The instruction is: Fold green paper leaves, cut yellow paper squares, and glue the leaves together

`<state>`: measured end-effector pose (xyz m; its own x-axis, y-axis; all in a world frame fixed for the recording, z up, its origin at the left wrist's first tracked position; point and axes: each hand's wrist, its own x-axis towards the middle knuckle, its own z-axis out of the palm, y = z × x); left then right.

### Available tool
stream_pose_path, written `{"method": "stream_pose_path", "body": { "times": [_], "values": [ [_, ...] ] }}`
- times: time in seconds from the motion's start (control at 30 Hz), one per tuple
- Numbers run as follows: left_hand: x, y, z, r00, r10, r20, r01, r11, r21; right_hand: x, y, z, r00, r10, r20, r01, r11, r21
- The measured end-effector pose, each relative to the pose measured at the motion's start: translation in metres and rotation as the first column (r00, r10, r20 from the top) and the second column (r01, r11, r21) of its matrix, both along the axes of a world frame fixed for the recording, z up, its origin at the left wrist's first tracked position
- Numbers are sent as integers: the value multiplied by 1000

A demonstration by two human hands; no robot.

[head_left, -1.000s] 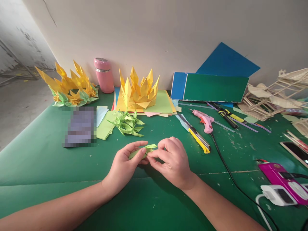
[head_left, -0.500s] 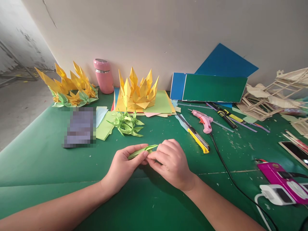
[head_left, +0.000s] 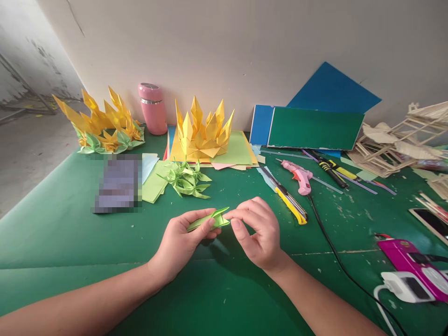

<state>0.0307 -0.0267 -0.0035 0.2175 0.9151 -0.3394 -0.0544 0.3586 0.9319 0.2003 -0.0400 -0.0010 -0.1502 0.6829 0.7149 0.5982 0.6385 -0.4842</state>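
Over the near middle of the green table, the left hand pinches a folded light-green paper between thumb and fingers, split tips pointing right. Right hand grips nothing, thumb parted from forefinger, a fingertip right at those tips; contact I can't tell. Just beyond: spiky green paper pieces, then a yellow paper crown on stacked sheets.

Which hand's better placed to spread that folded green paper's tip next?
The right hand, probably: its index finger is beside the open tip, thumb free, while the left hand pinches the folded green paper.
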Motion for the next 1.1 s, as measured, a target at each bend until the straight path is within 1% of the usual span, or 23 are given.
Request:
{"method": "stream_pose_path", "body": {
  "times": [0.1, 0.27, 0.5, 0.73, 0.93, 1.1],
  "values": [
    [0, -1, 0, 1000, -6, -10, 6, 1000, 9, 0, 0, 0, 1000, 5, 13, -5, 1000, -16],
    [1, -1, 2, 1000, -2, -5, 3, 998, 60, 1, 0, 0, 1000, 6, 25, -5, 999, -38],
    [2, -1, 4, 999, -17, -30, 20, 994, 106, 0, -2, 3, 998, 1, 67, 1, 1000, -27],
    [1, -1, 1, 996, -3, -90, 15, 991, 135, 0, 0, -1, 996, -54, 67, 55, 998, -28],
    [2, -1, 1, 994, -6, -109, 24, 986, 165, -1, -1, 0, 989, -81, 127, 77, 996, 37],
    [2, -2, 0, 989, -13, -147, 44, 977, 209, 0, -2, 3, 969, -103, 225, 78, 990, 118]
  ]
}}
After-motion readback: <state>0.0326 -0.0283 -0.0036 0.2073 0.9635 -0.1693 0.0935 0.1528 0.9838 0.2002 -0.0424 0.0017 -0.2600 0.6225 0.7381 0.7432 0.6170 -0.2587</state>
